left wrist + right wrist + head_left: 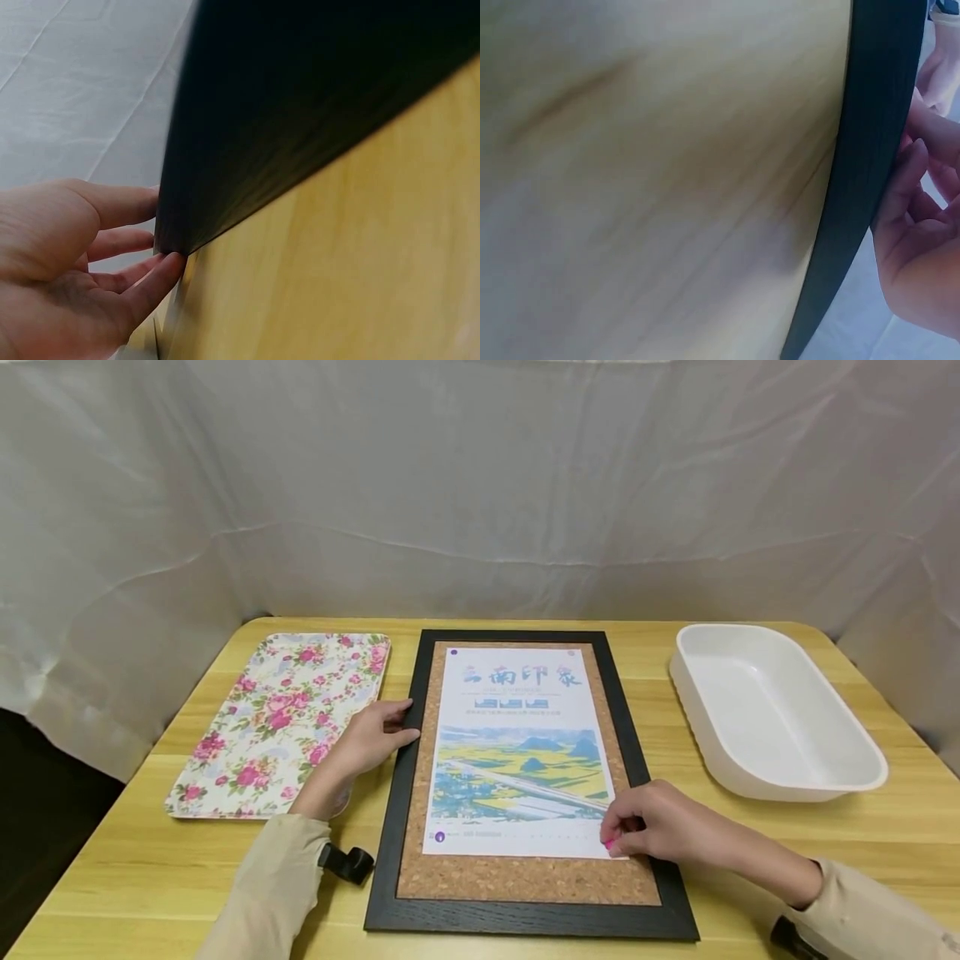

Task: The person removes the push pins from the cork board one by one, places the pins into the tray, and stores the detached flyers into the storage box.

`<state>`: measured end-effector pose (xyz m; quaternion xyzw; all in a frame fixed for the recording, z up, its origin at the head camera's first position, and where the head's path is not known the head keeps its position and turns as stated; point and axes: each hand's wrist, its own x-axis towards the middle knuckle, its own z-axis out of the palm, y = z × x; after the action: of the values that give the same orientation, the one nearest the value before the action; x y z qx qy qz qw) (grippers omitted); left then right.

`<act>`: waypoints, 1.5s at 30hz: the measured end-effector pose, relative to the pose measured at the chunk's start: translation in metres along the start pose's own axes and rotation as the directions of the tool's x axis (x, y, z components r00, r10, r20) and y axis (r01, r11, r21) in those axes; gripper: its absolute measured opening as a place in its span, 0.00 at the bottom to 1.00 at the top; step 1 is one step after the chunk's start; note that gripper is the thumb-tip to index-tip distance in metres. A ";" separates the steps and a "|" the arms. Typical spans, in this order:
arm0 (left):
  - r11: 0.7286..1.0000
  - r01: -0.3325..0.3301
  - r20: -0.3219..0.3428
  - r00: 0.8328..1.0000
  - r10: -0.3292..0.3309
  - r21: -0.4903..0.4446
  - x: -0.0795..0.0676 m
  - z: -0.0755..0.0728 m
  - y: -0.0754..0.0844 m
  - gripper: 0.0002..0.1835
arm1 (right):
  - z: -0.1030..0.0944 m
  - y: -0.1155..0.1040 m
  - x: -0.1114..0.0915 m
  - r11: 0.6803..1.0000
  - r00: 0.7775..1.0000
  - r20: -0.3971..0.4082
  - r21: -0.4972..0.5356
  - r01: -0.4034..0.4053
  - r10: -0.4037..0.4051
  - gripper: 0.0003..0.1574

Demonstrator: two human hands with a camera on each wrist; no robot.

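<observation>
A poster with a landscape and blue lettering lies on a black-framed cork board. My right hand is at the poster's lower right corner, pinching a small pink push pin between thumb and fingers. Its tip is hidden. Purple round pins sit at the poster's lower left and upper left corners, and a paler one at the upper right. With fingers and thumb spread, my left hand touches the board's left edge; its fingertips meet the black frame in the left wrist view.
Left of the board lies a flowered tray, partly behind my left forearm. A deep white basin stands to the right. All rest on a wooden table, with pale curtain hanging behind and at the sides.
</observation>
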<state>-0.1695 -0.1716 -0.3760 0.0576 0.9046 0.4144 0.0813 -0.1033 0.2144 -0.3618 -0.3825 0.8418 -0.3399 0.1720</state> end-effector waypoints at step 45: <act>0.999 -0.029 -0.005 1.000 0.029 0.028 0.002 0.002 -0.004 0.29 | 0.008 0.000 -0.007 0.999 0.996 -0.071 -0.025 0.045 -0.046 0.06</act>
<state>-0.1712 -0.1728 -0.3805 0.0709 0.9095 0.4032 0.0720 -0.0940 0.2164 -0.3668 -0.3912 0.8424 -0.3472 0.1294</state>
